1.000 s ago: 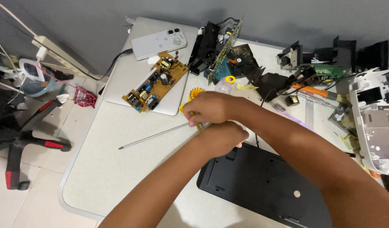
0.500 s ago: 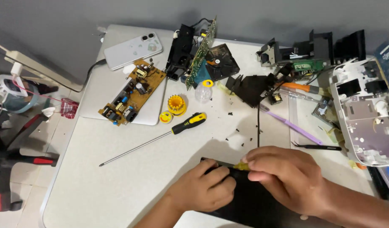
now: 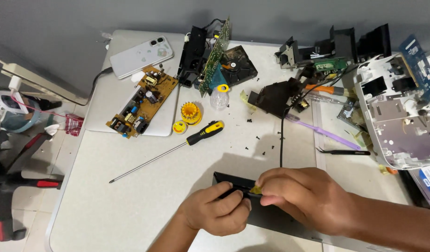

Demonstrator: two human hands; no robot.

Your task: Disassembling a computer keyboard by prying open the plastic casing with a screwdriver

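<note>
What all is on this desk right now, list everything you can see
black flat panel: one, black, near edge under both hands
long screwdriver: one, black and yellow handle, desk centre
yellow bit holder: one, yellow, above the screwdriver handle
brown circuit board: one, brown, on the grey laptop
phone: one, white, far left corner
green circuit board: one, green, upright at the back
purple tool: one, purple, right of centre
tweezers: one, black, right side
white device chassis: one, white, far right
left hand: pinching the panel's edge
right hand: on a small yellow piece
</note>
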